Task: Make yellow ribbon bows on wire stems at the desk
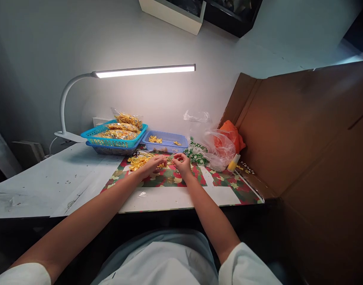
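Note:
My left hand [155,163] is at the right side of a pile of small yellow pieces [137,161], its fingers closed together over something too small to make out. Close beside it on the right, my right hand [181,162] has thumb and fingertips pinched together; what they grip is too small to name. Both hands are over a red and green patterned sheet [169,180] on the white table [59,186]. Behind them, a blue-violet basket [166,148] contains a few yellow pieces.
A turquoise basket [110,141] with bagged yellow pieces stands at the back left, under a lit lamp [146,71]. Clear plastic bags [217,152], an orange bag [230,132] and a yellow and white tube [233,163] lie right, by a large cardboard sheet [303,130].

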